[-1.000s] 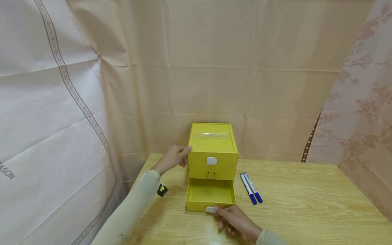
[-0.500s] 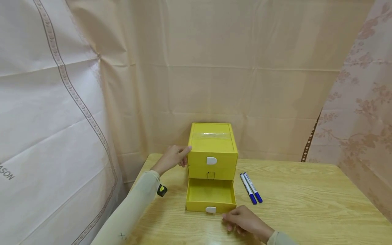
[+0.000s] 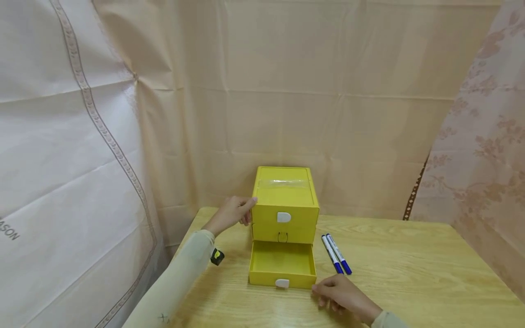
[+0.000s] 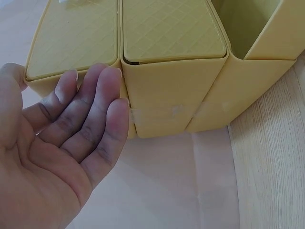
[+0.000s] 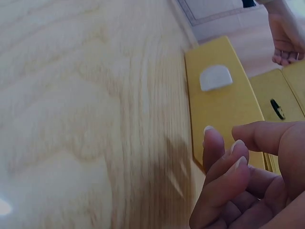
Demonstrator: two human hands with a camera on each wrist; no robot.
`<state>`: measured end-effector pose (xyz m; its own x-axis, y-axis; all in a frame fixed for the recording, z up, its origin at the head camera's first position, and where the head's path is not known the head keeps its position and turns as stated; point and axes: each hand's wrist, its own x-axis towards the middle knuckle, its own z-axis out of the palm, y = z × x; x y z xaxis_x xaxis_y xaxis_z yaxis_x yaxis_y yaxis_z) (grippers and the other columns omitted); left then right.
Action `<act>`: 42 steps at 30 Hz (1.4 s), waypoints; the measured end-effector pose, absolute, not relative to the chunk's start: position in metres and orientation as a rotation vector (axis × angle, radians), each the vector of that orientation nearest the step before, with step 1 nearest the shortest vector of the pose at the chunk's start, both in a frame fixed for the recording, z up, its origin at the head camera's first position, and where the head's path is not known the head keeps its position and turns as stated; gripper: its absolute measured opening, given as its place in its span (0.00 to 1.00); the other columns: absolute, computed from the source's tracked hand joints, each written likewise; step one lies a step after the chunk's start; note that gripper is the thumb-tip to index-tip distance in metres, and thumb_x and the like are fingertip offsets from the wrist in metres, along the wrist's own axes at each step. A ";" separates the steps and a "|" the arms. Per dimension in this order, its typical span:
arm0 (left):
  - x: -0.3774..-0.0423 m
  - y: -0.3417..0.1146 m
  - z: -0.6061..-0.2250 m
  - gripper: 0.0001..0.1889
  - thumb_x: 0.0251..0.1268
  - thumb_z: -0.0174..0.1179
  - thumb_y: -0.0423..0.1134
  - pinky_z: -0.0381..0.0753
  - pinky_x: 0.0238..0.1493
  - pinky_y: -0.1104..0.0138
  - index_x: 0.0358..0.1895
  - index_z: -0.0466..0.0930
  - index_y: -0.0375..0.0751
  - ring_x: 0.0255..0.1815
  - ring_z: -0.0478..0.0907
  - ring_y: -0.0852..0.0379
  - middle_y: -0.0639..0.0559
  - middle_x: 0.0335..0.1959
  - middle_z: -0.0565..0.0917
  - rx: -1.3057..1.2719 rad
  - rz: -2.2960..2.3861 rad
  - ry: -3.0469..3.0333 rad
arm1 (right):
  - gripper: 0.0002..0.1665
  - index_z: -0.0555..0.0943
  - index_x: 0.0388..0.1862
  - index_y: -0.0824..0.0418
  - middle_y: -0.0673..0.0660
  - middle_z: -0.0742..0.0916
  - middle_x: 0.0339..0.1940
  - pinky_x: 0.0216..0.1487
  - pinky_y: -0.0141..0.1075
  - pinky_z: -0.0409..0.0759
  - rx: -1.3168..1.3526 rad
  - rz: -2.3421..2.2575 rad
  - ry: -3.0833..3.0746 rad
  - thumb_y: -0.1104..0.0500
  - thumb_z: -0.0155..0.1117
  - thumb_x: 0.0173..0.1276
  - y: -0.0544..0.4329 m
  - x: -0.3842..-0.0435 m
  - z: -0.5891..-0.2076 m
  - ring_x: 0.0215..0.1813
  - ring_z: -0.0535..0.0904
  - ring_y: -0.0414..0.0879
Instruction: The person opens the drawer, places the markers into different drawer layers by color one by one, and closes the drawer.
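A yellow three-drawer desktop organizer [image 3: 285, 193] stands on the table, its bottom drawer [image 3: 283, 262] pulled out, with nothing in it. That drawer has a white tab [image 3: 282, 283] on its front. My left hand [image 3: 231, 212] rests at the organizer's left side, thumb at the top front corner; in the left wrist view its fingers [image 4: 106, 90] lie lightly bent along the side wall. Just off the drawer's front right corner is my right hand [image 3: 344, 295], loosely curled around nothing. In the right wrist view its thumb and fingertips [image 5: 215, 143] are apart.
Two whiteboard markers [image 3: 338, 252] with blue caps lie side by side on the wooden table [image 3: 410, 269], right of the organizer. Beige cloth [image 3: 283, 114] hangs close behind, with a white cloth at the left. A small black and yellow device [image 3: 217, 256] sits by the left wrist.
My right hand has let go of the bottom drawer's white tab and moved right, past the drawer's front corner. The left hand and the drawer have stayed in place.
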<state>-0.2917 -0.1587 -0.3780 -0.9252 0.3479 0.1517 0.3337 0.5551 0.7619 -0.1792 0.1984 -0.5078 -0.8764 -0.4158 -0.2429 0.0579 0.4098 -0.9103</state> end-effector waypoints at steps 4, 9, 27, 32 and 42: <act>-0.291 -0.158 -0.379 0.30 0.81 0.47 0.61 0.85 0.41 0.44 0.28 0.82 0.41 0.30 0.86 0.36 0.44 0.24 0.85 0.598 1.357 2.746 | 0.19 0.89 0.38 0.63 0.51 0.85 0.23 0.16 0.28 0.64 -0.295 -1.435 2.296 0.48 0.64 0.76 0.208 -0.184 -0.506 0.16 0.67 0.37; -0.291 -0.158 -0.379 0.30 0.81 0.47 0.61 0.87 0.38 0.49 0.28 0.82 0.41 0.28 0.86 0.41 0.44 0.24 0.85 0.609 1.341 2.762 | 0.17 0.87 0.41 0.66 0.54 0.86 0.25 0.17 0.28 0.64 -0.264 -1.465 2.327 0.52 0.63 0.77 0.219 -0.193 -0.502 0.16 0.67 0.37; -0.294 -0.160 -0.380 0.31 0.80 0.47 0.63 0.87 0.34 0.56 0.28 0.82 0.41 0.26 0.85 0.45 0.47 0.23 0.85 0.639 1.355 2.755 | 0.09 0.84 0.44 0.64 0.57 0.84 0.27 0.18 0.33 0.70 0.092 -1.407 2.623 0.58 0.64 0.74 0.250 -0.227 -0.502 0.18 0.69 0.42; -0.295 -0.160 -0.382 0.31 0.80 0.47 0.64 0.86 0.33 0.57 0.28 0.82 0.42 0.25 0.85 0.46 0.47 0.23 0.85 0.634 1.354 2.764 | 0.12 0.81 0.44 0.66 0.58 0.83 0.29 0.21 0.35 0.75 0.128 -1.418 2.616 0.57 0.66 0.73 0.259 -0.233 -0.508 0.22 0.75 0.45; -0.295 -0.159 -0.381 0.31 0.81 0.47 0.63 0.86 0.33 0.58 0.28 0.82 0.42 0.25 0.85 0.47 0.47 0.23 0.85 0.624 1.346 2.770 | 0.16 0.78 0.42 0.65 0.55 0.81 0.24 0.18 0.30 0.67 0.128 -1.421 2.525 0.53 0.68 0.74 0.269 -0.241 -0.517 0.18 0.70 0.41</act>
